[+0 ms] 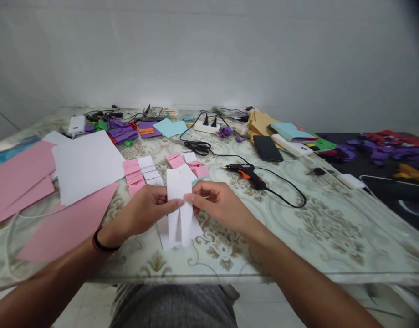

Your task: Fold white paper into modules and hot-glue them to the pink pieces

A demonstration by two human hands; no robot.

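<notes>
Both hands hold a narrow white paper strip (175, 182) upright above the table's front part. My left hand (144, 208) pinches it from the left, thumb across its front. From the other side my right hand (218, 205) grips the same paper, with thumb and fingers closed at its right edge. Below the thumbs the paper parts into two flaps. Beneath it lies more white paper (164, 237) on the tablecloth. Just beyond the hands are folded pink pieces (133, 173) and white pieces (148, 167), with another pink and white group (198, 168) to their right.
Large white (88, 164) and pink sheets (73, 223) spread over the left side. A hot glue gun (247, 173) with its cord lies right of the hands. Behind are scissors (197, 146), a power strip (206, 126), a black phone (268, 148) and purple paper pieces (122, 133).
</notes>
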